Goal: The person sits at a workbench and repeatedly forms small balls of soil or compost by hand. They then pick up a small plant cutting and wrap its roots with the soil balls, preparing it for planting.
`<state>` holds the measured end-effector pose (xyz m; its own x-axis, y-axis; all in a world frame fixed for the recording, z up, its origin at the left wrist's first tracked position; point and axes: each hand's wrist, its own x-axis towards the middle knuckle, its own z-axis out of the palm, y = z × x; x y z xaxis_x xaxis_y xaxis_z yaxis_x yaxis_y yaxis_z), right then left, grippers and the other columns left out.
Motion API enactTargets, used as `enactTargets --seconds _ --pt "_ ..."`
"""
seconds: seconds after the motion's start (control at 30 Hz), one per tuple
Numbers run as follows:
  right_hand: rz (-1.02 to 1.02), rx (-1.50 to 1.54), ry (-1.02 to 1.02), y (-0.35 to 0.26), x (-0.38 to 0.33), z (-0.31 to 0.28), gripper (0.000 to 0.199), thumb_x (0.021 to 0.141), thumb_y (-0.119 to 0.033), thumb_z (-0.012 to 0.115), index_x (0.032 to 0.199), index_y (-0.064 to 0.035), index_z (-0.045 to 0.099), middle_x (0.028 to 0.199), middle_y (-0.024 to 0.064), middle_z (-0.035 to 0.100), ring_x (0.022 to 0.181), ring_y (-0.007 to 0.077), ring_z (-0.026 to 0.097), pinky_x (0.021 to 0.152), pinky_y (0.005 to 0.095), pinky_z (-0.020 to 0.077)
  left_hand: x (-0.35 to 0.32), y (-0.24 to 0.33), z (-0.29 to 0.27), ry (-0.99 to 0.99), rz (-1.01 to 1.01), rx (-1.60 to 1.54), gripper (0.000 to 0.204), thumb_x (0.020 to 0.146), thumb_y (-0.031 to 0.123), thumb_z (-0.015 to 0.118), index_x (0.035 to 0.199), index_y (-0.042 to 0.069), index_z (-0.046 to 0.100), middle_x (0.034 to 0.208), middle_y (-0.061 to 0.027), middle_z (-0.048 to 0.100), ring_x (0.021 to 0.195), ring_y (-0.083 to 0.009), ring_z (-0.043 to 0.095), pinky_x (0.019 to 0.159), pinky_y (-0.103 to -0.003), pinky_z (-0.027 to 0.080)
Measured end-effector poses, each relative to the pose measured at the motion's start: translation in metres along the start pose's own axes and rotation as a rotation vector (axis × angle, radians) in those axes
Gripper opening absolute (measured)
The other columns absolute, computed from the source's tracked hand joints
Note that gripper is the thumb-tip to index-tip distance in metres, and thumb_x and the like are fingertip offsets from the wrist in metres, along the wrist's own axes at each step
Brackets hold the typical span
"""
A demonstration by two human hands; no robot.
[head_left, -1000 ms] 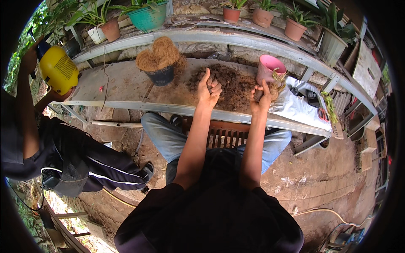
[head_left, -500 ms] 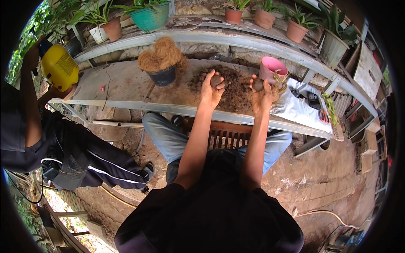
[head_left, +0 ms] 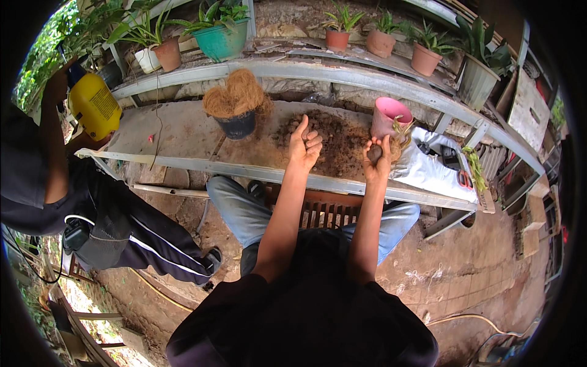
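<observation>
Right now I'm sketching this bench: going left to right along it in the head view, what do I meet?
Yellow jug → black pot of coconut fibre → left hand → right hand → pink pot → white bag.

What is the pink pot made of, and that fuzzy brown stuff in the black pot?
The pink pot looks like plastic: smooth, thin-walled, evenly coloured, slightly shiny. The fuzzy brown stuff looks like coconut fibre or a similar dry plant husk: stringy, matted, dull. The black pot under it seems to be thin matte plastic, though it is too small to be sure.
</observation>
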<state>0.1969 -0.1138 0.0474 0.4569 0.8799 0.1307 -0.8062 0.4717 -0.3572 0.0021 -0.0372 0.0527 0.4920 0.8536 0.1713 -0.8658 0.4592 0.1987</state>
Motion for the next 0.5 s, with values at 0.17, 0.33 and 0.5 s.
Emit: enactTargets --seconds 0.17,0.33,0.5 --pt "0.072 -0.044 -0.002 -0.013 0.006 -0.018 0.033 0.081 -0.009 0.062 0.060 -0.0123 0.037 0.054 0.0042 0.043 0.039 0.0151 0.032 0.036 0.0291 0.0263 -0.003 -0.003 0.002 0.051 0.045 0.228 0.050 0.096 0.024 0.057 0.054 0.018 0.030 0.051 0.0000 0.042 0.037 -0.0085 0.038 0.028 -0.022 0.030" --pt "0.031 -0.205 -0.072 -0.019 -0.005 -0.010 0.027 0.083 -0.013 0.060 0.064 -0.0107 0.042 0.060 0.0055 0.048 0.045 0.0164 0.039 0.040 0.0282 0.0311 -0.011 -0.008 0.014 0.077 0.086 0.205 0.031 0.098 0.026 0.052 0.071 0.011 0.044 0.063 -0.0033 0.048 0.047 -0.0112 0.045 0.036 -0.022 0.037" --pt "-0.222 -0.163 0.055 -0.004 -0.027 0.050 0.014 0.090 -0.019 0.058 0.088 -0.0054 0.054 0.078 0.0097 0.060 0.063 0.0194 0.055 0.052 0.0264 0.0434 -0.007 -0.008 0.019 0.124 0.105 0.235 0.025 0.096 0.030 0.053 0.088 0.006 0.053 0.073 -0.0061 0.053 0.060 -0.0162 0.053 0.049 -0.027 0.047"
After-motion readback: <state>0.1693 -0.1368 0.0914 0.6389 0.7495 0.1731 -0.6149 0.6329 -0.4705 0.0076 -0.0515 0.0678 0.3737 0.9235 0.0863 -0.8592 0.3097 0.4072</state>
